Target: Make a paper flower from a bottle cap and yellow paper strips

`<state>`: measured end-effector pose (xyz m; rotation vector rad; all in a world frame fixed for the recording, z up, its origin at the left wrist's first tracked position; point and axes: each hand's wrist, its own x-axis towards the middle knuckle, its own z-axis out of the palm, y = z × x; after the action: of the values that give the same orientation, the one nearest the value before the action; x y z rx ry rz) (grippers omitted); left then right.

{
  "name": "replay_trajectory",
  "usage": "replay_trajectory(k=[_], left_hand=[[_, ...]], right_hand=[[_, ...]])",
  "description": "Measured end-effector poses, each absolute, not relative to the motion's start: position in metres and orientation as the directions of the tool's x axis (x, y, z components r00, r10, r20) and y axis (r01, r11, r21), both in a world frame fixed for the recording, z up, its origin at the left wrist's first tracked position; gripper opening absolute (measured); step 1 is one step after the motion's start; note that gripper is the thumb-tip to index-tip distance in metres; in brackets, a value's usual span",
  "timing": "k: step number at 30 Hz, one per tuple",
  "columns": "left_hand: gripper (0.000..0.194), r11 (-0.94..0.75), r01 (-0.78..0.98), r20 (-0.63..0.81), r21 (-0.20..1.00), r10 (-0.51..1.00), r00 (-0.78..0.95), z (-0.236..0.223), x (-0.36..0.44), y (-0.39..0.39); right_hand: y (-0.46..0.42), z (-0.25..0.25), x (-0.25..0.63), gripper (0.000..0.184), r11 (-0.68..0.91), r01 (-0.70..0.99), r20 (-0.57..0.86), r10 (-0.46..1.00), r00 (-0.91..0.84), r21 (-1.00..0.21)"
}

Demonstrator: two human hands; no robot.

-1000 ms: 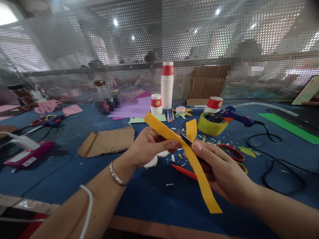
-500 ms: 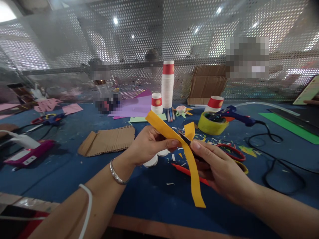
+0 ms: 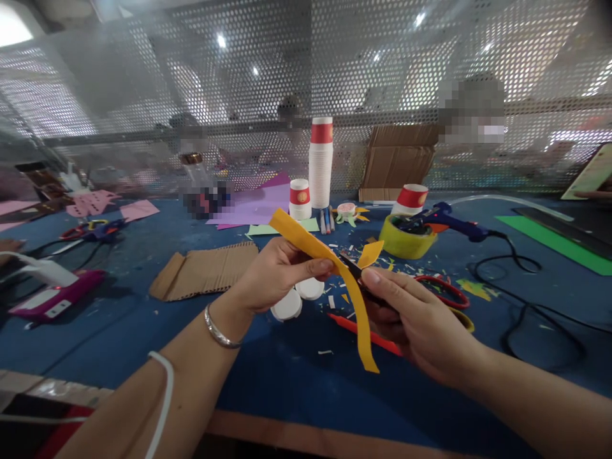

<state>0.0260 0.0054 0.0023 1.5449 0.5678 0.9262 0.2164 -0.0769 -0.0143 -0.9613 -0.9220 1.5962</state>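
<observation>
My left hand (image 3: 292, 271) pinches a yellow paper strip (image 3: 301, 237) between thumb and fingers. In my right hand (image 3: 406, 306) are scissors, their dark blades (image 3: 351, 265) set into the strip and their handles mostly hidden by my fingers. One length of the strip curls downward below the blades, over the table, and a short piece (image 3: 371, 254) stands out on the far side of them. Beneath my hands lie two white round discs (image 3: 287, 306) and a red pen-like stick (image 3: 354, 325), partly covered by the strip and right hand.
A tall paper cup stack (image 3: 320, 172) stands at the back. Right are a yellow tape roll (image 3: 408, 241), a blue glue gun (image 3: 459, 223) and its looping cable. Corrugated cardboard (image 3: 205, 271) and a purple power strip (image 3: 57, 296) lie left. Paper scraps litter the middle.
The blades sit further along the strip. Its hanging end has swung left and up, and the short piece has tipped to the right. Both hands have shifted slightly left.
</observation>
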Motion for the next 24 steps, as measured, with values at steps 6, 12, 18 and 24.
replay_trajectory(k=[6, 12, 18, 24], left_hand=[[0.009, -0.252, -0.119, 0.271, 0.96, 0.747, 0.607, 0.0089, 0.0248, 0.0063], [0.005, -0.235, -0.125, 0.259, 0.964, 0.72, 0.644, 0.0107, 0.0237, 0.0064], [0.005, -0.242, -0.155, 0.284, 0.958, 0.708, 0.646, 0.0133, 0.0254, 0.0036], [0.01, -0.301, -0.119, 0.303, 0.946, 0.698, 0.649, 0.0136, 0.0224, 0.0069]], right_hand=[[-0.0756, -0.0178, 0.2162, 0.049, -0.194, -0.363, -0.13, 0.972, -0.194, -0.911], [-0.0764, -0.0185, 0.2154, 0.051, -0.178, -0.315, -0.121, 0.974, -0.193, -0.932], [-0.0782, -0.0199, 0.2147, 0.051, -0.173, -0.295, -0.12, 0.974, -0.191, -0.94], [-0.0776, -0.019, 0.212, 0.051, -0.168, -0.323, -0.107, 0.974, -0.198, -0.932]])
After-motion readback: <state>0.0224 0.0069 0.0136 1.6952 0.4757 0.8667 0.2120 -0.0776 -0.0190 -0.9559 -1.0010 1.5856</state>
